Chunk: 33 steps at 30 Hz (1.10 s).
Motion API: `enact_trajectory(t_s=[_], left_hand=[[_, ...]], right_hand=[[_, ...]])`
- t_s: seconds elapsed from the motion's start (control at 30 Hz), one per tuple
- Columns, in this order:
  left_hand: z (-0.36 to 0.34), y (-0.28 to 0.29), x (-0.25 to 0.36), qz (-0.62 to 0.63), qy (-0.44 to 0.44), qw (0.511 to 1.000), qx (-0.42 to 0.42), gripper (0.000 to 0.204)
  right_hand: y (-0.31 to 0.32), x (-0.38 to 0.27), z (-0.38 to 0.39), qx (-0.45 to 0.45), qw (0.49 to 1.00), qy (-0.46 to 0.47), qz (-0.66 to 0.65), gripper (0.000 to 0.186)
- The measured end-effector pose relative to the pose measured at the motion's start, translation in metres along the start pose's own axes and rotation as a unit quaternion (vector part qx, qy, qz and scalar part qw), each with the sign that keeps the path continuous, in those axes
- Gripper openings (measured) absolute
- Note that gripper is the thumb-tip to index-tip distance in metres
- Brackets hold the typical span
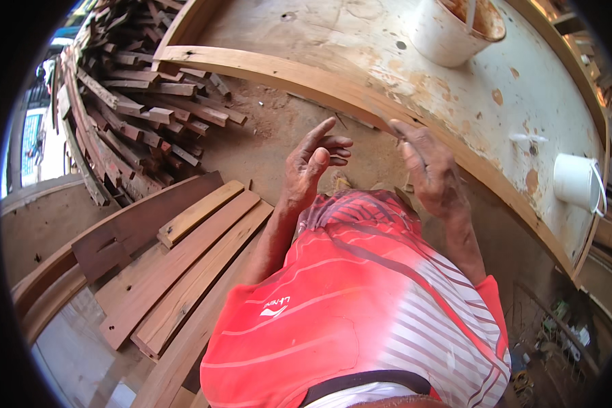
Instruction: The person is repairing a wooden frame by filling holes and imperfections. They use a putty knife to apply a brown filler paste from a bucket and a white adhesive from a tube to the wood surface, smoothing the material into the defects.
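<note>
My left hand [314, 163] is raised at the middle, its fingers loosely curved and apart, holding nothing, in front of the long wooden-framed board. My right hand [425, 163], to the right of it, is closed on a thin grey blade-like tool [381, 114], whose tip points up-left over the near rail [272, 73] of that frame; the blade is blurred and its handle is mostly hidden. On the stained white board [476, 102] stand a larger white bucket [442, 37] with reddish-brown residue and a stick in it, and a smaller white bucket [576, 182] near the right end.
A large pile of wooden offcuts [136, 122] lies at the upper left, beside the bare ground [238, 149]. Several loose planks [177, 285] lie at the lower left, near my body in a red-and-white shirt. Scrap and mesh [557, 340] are at the lower right.
</note>
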<state>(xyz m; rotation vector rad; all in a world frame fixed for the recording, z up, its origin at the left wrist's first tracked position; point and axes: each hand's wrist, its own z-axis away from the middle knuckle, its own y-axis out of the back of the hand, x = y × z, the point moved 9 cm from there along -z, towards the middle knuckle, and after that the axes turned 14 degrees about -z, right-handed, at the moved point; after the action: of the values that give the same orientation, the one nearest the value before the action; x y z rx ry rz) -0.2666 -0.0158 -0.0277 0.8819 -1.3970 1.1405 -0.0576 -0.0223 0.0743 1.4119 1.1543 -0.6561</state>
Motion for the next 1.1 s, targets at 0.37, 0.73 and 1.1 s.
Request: enact_trajectory(t_s=[0.37,0.73,1.1], left_hand=[[-0.033,0.130,-0.006,-0.060,0.061,0.972,0.221,0.043],[-0.155,0.207,0.087,-0.681,-0.179,0.678,0.211,0.068],[-0.156,0.362,0.052,-0.268,0.014,0.815,0.513,0.087]], right_hand=[[0.014,0.102,-0.124,-0.112,0.965,-0.052,0.233,0.032],[0.037,0.008,-0.206,0.045,0.967,0.143,0.204,0.035],[0.185,0.097,-0.225,0.180,0.941,-0.203,0.202,0.034]])
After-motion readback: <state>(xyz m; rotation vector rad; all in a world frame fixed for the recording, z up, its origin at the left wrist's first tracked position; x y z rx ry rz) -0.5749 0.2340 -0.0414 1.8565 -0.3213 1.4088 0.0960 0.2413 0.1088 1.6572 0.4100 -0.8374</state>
